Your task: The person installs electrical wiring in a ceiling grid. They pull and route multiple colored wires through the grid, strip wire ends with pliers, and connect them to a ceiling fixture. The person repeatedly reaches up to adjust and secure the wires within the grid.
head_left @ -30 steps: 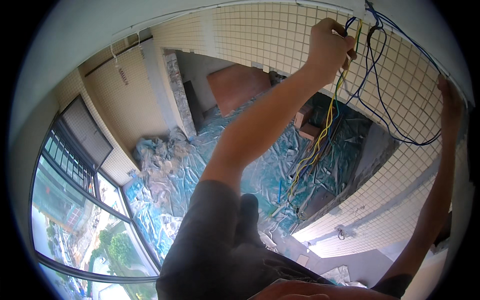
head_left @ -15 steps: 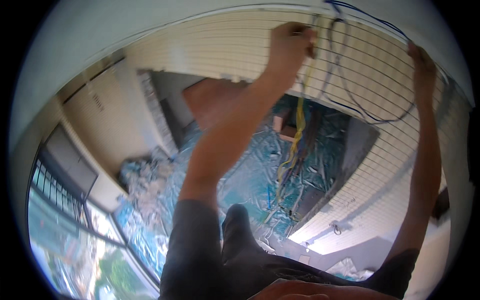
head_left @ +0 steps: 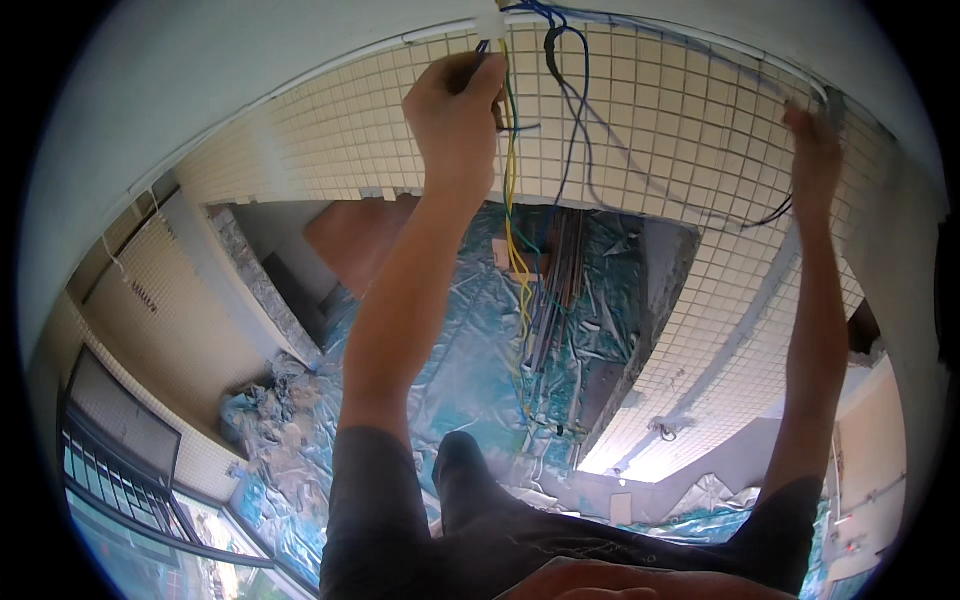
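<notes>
My left hand [head_left: 455, 115] is raised to the top of the tiled wall, just under a white junction box [head_left: 490, 24]. Its thumb and fingers pinch together at the wires there; the exact grip is partly hidden. Yellow wires [head_left: 512, 190] and a green wire [head_left: 511, 90] hang down beside it toward the floor. Farther right, my right hand [head_left: 818, 155] is closed around blue wire [head_left: 775, 214] near the end of a white conduit [head_left: 790, 68]. That wire sags in a long loop between the hand and a dark-wrapped bundle [head_left: 553, 50] by the box.
Below the tiled wall [head_left: 650, 120] is a doorway opening with a rough edge [head_left: 665, 290]. Crumpled blue-green sheeting [head_left: 450, 340] covers the floor, with long bars [head_left: 560, 265] lying on it. A brown board [head_left: 345, 235] leans at the left; a window [head_left: 130, 440] is lower left.
The view has swung right. My right hand has moved away from the box along the conduit, stretching the blue wire loop wider. My left hand remains by the box, now less blurred.
</notes>
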Demonstrator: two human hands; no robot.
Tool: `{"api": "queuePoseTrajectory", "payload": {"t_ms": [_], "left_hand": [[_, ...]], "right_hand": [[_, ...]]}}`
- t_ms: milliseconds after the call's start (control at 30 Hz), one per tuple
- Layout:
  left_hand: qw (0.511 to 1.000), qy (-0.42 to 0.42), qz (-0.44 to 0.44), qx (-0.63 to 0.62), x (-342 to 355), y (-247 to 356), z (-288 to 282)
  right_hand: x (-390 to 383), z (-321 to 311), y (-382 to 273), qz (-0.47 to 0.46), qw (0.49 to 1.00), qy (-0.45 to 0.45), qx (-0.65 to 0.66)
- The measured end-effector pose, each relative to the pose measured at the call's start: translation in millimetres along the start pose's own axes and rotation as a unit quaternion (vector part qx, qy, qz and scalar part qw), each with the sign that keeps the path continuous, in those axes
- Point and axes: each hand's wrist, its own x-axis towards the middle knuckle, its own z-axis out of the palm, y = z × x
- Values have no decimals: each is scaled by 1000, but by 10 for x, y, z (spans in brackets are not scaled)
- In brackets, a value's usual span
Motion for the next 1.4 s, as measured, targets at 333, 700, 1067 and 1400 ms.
{"api": "queuePoseTrajectory", "payload": {"t_ms": [333, 700, 1067, 1400], "left_hand": [[980, -133, -97, -110, -261, 410, -584], [951, -231, -32, 205, -331, 295, -618], [973, -181, -74, 127, -372, 80, -855], [960, -158, -21, 231, -466, 326, -904]], "right_hand": [[-605, 853, -211, 250, 941, 2, 230], [-1429, 1039, -568, 157, 930, -285, 172], [-399, 999, -1767, -245, 968, -30, -37], [-187, 971, -2395, -256, 959, -113, -45]]}}
